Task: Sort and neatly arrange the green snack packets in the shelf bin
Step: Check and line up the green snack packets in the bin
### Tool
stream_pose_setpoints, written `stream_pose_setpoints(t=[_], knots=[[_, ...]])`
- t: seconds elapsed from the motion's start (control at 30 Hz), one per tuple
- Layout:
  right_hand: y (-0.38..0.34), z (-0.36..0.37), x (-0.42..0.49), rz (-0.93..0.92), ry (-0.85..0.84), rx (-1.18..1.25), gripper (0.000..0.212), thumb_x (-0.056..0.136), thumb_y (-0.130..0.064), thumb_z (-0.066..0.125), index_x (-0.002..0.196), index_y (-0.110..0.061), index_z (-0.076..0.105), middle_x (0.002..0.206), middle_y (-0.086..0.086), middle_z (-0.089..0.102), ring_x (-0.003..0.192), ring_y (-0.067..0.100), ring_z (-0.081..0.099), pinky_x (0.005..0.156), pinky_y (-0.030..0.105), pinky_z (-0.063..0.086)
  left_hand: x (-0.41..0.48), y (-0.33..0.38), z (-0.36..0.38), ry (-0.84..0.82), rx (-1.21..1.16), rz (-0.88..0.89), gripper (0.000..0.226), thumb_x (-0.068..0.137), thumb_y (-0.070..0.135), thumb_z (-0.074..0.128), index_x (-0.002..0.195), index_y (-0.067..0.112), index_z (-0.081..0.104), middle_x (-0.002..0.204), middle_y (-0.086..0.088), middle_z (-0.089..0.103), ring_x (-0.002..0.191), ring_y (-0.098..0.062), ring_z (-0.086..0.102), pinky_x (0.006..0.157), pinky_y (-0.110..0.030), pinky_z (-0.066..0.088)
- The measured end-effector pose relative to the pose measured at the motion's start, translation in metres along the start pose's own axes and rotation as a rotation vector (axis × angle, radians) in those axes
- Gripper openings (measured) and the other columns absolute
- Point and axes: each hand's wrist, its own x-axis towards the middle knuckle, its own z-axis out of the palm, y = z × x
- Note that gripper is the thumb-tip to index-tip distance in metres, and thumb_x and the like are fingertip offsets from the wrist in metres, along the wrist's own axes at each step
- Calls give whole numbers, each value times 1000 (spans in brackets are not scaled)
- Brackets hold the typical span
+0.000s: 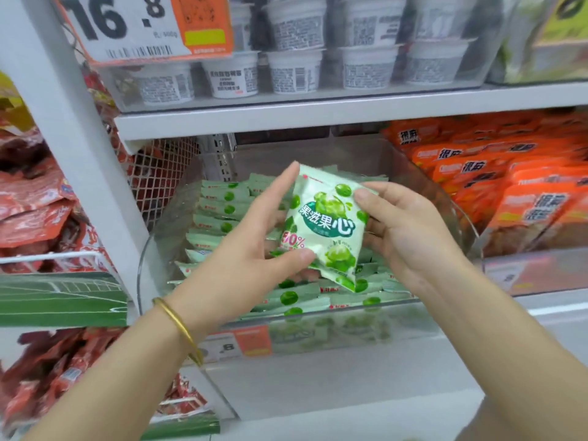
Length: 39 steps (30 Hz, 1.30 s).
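Both hands share one grip on a single green packet [327, 224]. The left hand [254, 246] pinches its lower left edge, thumb on the front and the other fingers behind or along that side. The right hand [410, 237] pinches the upper right edge the same way, thumb on the front and fingers curled behind. The packet is tilted, front toward the camera, held in the air just above the clear bin [350, 308]. Its front shows green round fruits, the large characters "果滋果心" and a pink figure ending in "0%", partly hidden by the left thumb. A gold bangle [178, 323] sits on the left wrist.

Below the hands, the bin holds many matching green packets [219, 211]: a tidy row stands on edge along the left side, and others lie flat and overlapping toward the front. An orange price label [241, 342] on the bin front reads ".8"; the rest is blurred.

To the right, orange packets [509, 186] carry dark characters too blurred to read with certainty. To the left are red packets [35, 202]. On the shelf [318, 119] above, white cups [296, 74] are stacked two high, and a big price sign [143, 23] reads "16.8".
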Motion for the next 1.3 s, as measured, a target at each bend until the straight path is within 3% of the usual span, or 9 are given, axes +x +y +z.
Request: stream_pose_setpoints(t=[0.13, 0.3, 0.43, 0.63, 0.73, 0.93, 1.07, 1.2, 1.3], knots=[[0, 0, 0, -15, 1, 20, 10, 94, -19, 54, 91, -15, 63, 80, 1, 70, 67, 14, 64, 61, 30, 54, 6, 7, 7, 19, -24, -7, 79, 84, -7, 60, 133, 50, 36, 138, 23, 41, 118, 8, 48, 76, -20, 55], [-5, -2, -1, -79, -90, -70, 23, 94, -29, 52, 99, -11, 65, 94, 5, 74, 82, 19, 71, 66, 31, 56, 18, -5, 12, 48, -152, 26, 76, 83, -7, 61, 132, 47, 38, 143, 12, 42, 128, -20, 47, 84, -33, 55], [-2, -4, 2, -129, -76, -83, 21, 93, -23, 54, 106, -9, 63, 94, 6, 74, 82, 18, 71, 64, 27, 55, 19, -18, 11, 13, -132, 52, 83, 74, 7, 66, 135, 54, 35, 147, 17, 36, 136, -21, 36, 98, -45, 47], [5, 3, 7, -118, -75, -102, 22, 95, -25, 52, 104, -9, 63, 94, 5, 74, 83, 16, 70, 69, 30, 56, 17, -20, 3, 8, -145, 32, 86, 70, 6, 66, 130, 60, 36, 147, 15, 36, 137, -22, 36, 94, -34, 49], [7, 7, 8, -94, -61, -48, 23, 97, -25, 48, 101, -10, 65, 94, 7, 73, 82, 18, 70, 69, 33, 57, 16, -19, 1, 33, -150, 45, 87, 72, -1, 69, 131, 54, 38, 145, 19, 37, 137, -9, 33, 87, -17, 48], [8, 10, 5, -38, -30, -16, 27, 98, -28, 45, 101, -11, 65, 91, 10, 73, 73, 20, 69, 62, 36, 57, 10, -10, 5, 81, -78, 93, 84, 79, -14, 63, 132, 45, 38, 127, 23, 49, 111, 12, 51, 79, -13, 49], [7, 8, 3, -41, 10, 16, 24, 99, -24, 43, 97, -9, 62, 89, 11, 73, 74, 23, 70, 62, 40, 59, 9, -13, 8, 206, 67, 114, 65, 81, 0, 66, 122, 45, 43, 113, 11, 53, 87, -6, 64, 72, -22, 52], [6, 8, 1, -52, 31, 65, 18, 100, -18, 43, 105, -8, 56, 96, 11, 71, 80, 24, 71, 61, 41, 59, 9, -17, 6, 429, 762, 289, 39, 79, 19, 64, 116, 25, 55, 121, 4, 48, 114, -16, 47, 103, -18, 28], [5, 10, 0, -38, 29, 127, 13, 99, -14, 43, 104, -11, 55, 101, 11, 70, 80, 23, 71, 58, 38, 58, 9, -17, 11, 406, 913, 334, 41, 79, 14, 53, 120, 13, 59, 126, -3, 52, 116, -26, 46, 101, -29, 28]])
